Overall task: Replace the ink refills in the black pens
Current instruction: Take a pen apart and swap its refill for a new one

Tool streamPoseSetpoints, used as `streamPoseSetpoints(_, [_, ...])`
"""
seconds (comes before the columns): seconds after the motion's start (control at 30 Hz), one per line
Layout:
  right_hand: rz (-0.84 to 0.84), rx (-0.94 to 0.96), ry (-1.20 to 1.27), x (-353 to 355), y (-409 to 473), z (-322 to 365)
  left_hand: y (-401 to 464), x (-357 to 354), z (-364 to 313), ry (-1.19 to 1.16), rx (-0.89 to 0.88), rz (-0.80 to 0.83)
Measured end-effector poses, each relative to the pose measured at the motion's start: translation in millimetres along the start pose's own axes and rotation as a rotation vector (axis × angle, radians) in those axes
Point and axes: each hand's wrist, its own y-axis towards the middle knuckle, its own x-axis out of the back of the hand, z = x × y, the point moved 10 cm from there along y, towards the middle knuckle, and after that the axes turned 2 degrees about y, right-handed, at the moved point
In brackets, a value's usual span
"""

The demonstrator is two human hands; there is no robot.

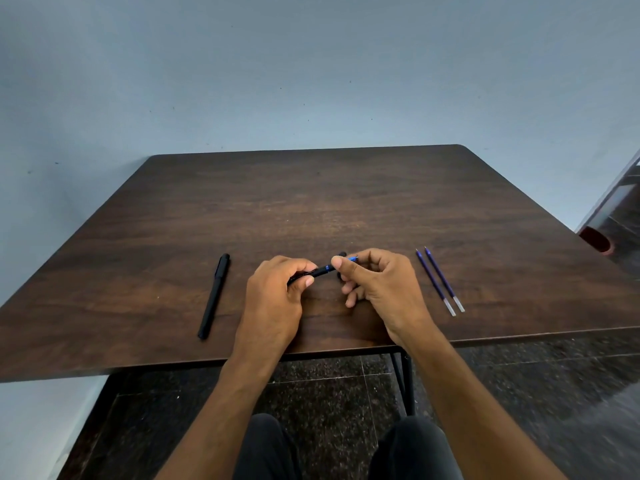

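Below us, filling most of the view, a dark wood-grain surface [311,202] stretches out from our seat to a pale blue wall [277,64] at twelve o'clock. Its near edge runs across at six o'clock, with a black metal leg [407,382] and dark speckled floor tiles [329,386] showing beneath it. Our knees in dark trousers [412,448] sit at the very bottom.

Both of our bare forearms reach up from six o'clock and meet near the middle of the surface. Our left hand [273,299] has its fingers curled around the black barrel of a pen [320,270], which points toward two o'clock. Our right hand [377,289] meets it just beside, its grip a pinch of thumb and forefinger on the blue part [352,259] sticking out of the barrel's end, with the other fingers loosely curled underneath. A small dark piece lies just behind the right fingertips; we cannot tell what it is.

At nine o'clock from the hands, well apart, a second black pen [214,295] lies flat and capped, running from near six toward twelve, tilted slightly right at its far end.

At three o'clock from the hands, two slim blue refills [439,281] lie side by side, nearly parallel and just apart, with pointed tips toward eleven o'clock and clear ends toward five.

At the far right edge, off the surface, a small reddish-brown round object [597,240] sits on the floor.
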Motion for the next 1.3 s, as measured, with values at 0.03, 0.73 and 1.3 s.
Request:
streamPoseSetpoints(0.03, [0.013, 0.007, 0.024, -0.7, -0.5, 1.7, 0.2, -0.3, 0.1, 0.006, 0.001, 0.004])
streamPoseSetpoints(0.73, [0.011, 0.009, 0.032, 1.2, -4.0, 4.5, -1.4, -2.7, 2.9, 0.003, 0.005, 0.006])
streamPoseSetpoints(1.3, [-0.039, 0.004, 0.009, 7.2, -5.0, 3.6, -1.6, -4.8, 3.1, 0.005, -0.003, 0.004])
